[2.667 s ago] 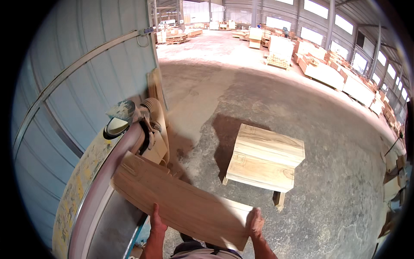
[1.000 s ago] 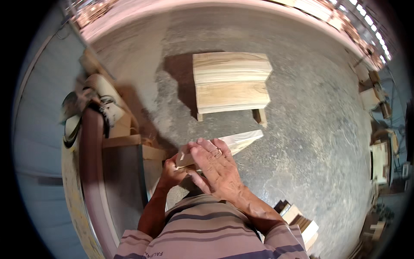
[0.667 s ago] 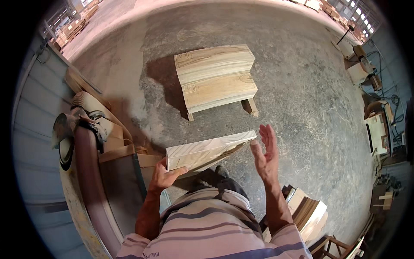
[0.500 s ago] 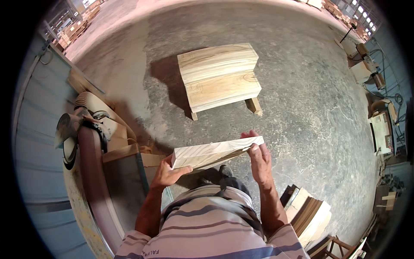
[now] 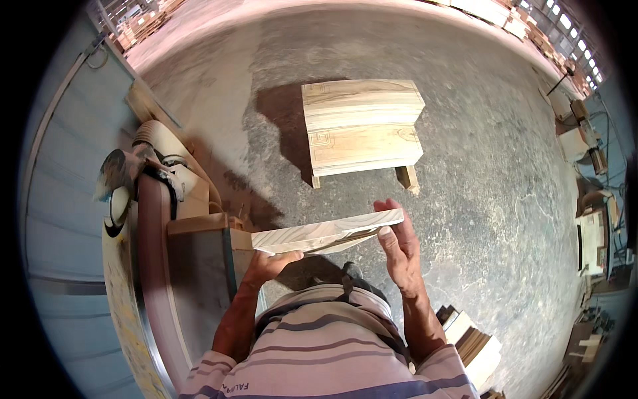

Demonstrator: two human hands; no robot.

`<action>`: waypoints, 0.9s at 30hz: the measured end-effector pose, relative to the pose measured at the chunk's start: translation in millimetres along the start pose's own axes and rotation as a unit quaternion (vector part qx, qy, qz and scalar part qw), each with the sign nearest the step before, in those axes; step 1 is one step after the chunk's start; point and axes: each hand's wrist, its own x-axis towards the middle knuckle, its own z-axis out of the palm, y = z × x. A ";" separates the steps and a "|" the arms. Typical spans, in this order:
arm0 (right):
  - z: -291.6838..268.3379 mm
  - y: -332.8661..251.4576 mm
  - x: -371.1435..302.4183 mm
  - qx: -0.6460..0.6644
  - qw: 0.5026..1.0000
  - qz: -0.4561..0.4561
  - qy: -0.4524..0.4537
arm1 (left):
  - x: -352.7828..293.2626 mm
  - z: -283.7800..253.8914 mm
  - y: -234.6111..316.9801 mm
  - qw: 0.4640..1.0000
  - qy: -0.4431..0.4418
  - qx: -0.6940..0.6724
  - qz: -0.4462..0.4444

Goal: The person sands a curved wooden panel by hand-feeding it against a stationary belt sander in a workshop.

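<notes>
A thick pale wooden board (image 5: 329, 231) with dark grain is held level in front of my waist, its long edge facing up. My left hand (image 5: 269, 267) grips its left end from below, the thumb laid along the near face. At the other end my right hand (image 5: 399, 246) is closed round the board, thumb on the near side and fingers behind. The board's left end is beside the wooden corner of the belt sander's table (image 5: 199, 225). Its underside is mostly hidden.
To my left stands the belt sander (image 5: 159, 279) with its long reddish belt. Ahead, a stack of carved boards (image 5: 362, 126) rests on wooden blocks (image 5: 407, 178) on the concrete floor. More wood pieces (image 5: 475, 349) lie at my right, and machinery (image 5: 591, 239) lines the right wall.
The board has tilted slightly, its left end moving left toward the sander's table. Both hands have kept their hold, and the view has shifted left.
</notes>
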 end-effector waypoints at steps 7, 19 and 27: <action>-14.1 2.7 8.0 -0.008 0.999 -0.027 0.026 | 8.8 11.5 15.2 0.996 0.006 -0.072 -0.053; -9.1 -48.9 53.1 0.033 0.992 -0.120 0.021 | 24.8 11.4 82.2 0.996 0.079 -0.028 0.004; -93.9 47.8 89.2 -0.032 0.989 -0.057 0.132 | 25.5 -4.2 116.8 0.890 0.332 -0.268 0.164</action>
